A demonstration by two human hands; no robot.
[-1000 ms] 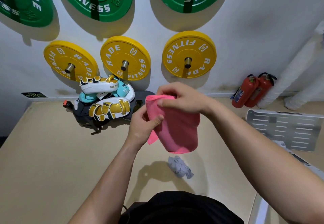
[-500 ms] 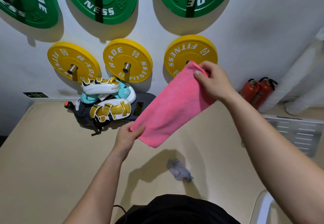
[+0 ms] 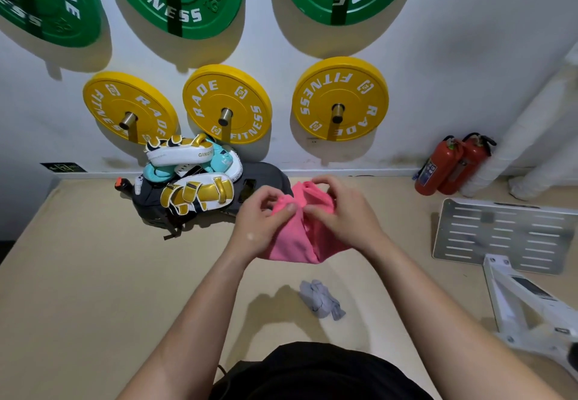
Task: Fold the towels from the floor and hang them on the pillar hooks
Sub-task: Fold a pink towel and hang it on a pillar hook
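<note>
While both hands work above the tan floor [image 3: 93,274], the pink towel [image 3: 297,243] hangs between them, clear of the ground and bunched into a loose, uneven fold. The left hand [image 3: 262,221] pinches its upper edge between thumb and fingers; the right hand [image 3: 341,215] grips the cloth just beside it, fingers curled into the fabric. The towel is judged light, soft and limp: it will sag and lose its crease unless taken at the corners or along the folded edge, and slipping seems unlikely. A grey towel [image 3: 322,299] lies crumpled on the floor below the hands, untouched. Boxing pads [image 3: 187,177] are heaped against the wall to the left, fire extinguishers [image 3: 450,165] stand to the right, and a slotted metal plate [image 3: 503,234] lies near them. Nothing obstructs the folding. No pillar or hooks are in view.
</note>
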